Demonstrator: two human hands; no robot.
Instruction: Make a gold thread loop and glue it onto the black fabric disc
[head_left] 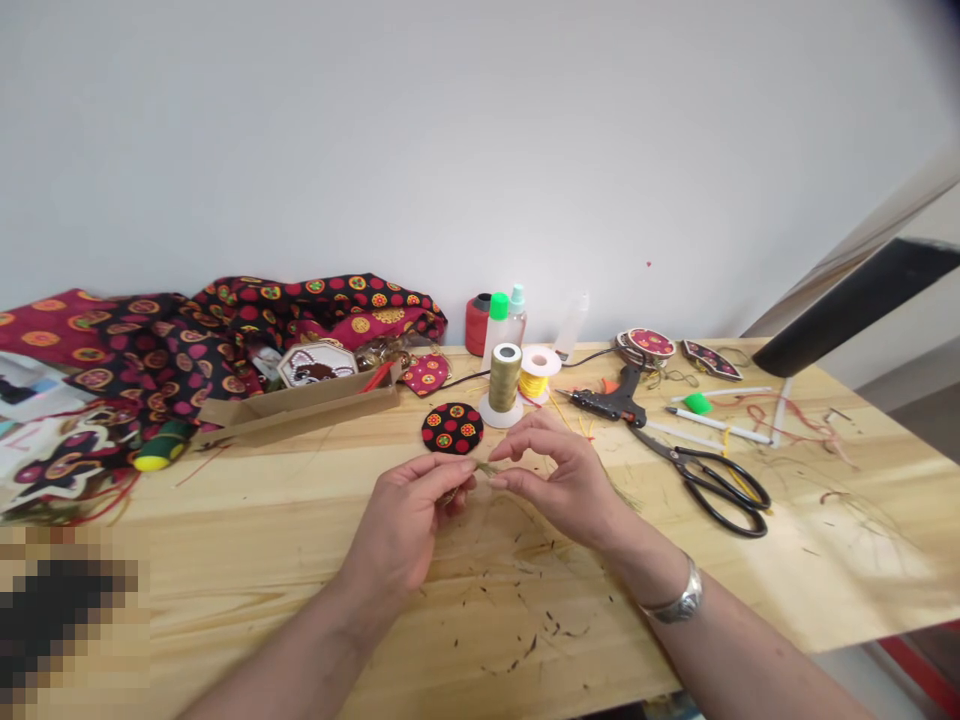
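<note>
Wooden counter [285, 590] spreads beneath our hands, its back edge running along the pale wall [480, 150] and its near edge slanting across at lower right. Patterned fabric [217, 325] heaps up at the back left, with a long cardboard box [300, 410] jutting in front of it; together they bound our reach on that side. Straight ahead, a round patterned disc [451, 428] lies just beyond our fingers, and an olive thread spool [505, 382] and a yellow thread spool [534, 385] stand close behind, so forward room is short. To the right, black-handled scissors [691, 465] lie with their rings angled toward us, and a glue gun [615, 403] rests behind them. Our roomiest stretch is the front of the counter, where low dark clippings [532, 645] are scattered.

Both our forearms come in from the near side and converge at the middle. Our left hand [416, 515] is turned palm inward, its grip clamped, thumb against the curled fingers, on fine olive strands [486, 467]. These poke out rightward from that pinch, above the counter and on the near side of the disc. Our right hand [574, 478], a silver cuff [679, 600] on its wrist, faces it with fingers arched and thumb pointing left. Its grip is slightly apart around the strand tips; we cannot tell whether either fingertip touches them.
</note>
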